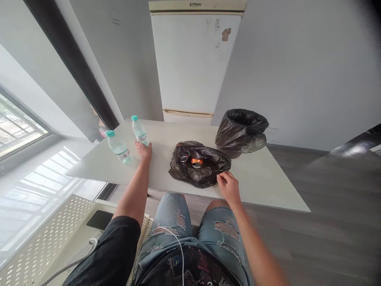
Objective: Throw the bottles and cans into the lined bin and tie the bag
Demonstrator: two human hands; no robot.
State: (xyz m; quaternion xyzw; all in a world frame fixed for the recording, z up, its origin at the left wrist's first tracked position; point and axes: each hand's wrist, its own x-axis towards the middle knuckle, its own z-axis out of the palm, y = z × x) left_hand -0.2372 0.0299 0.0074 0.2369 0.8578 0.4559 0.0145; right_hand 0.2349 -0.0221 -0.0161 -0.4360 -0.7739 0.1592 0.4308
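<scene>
My left hand [144, 150] is wrapped around the lower part of a clear plastic bottle [138, 129] with a teal cap, which stands on the table. To its left is a second, larger-looking plastic bottle [119, 147], also teal-capped and untouched. With fingers pinched together, my right hand [229, 186] holds the near right rim of a black plastic bag [196, 178]. The bag lies with its mouth spread, and inside it an orange can [197, 162] shows its top. Another can end [184, 158] is partly visible beside that one.
A bin lined with a black bag [242, 131] stands at the table's back right. The white table [268, 180] is before my knees, with a refrigerator [196, 63] behind it. A phone [99, 219] and a cable [67, 265] are at my left.
</scene>
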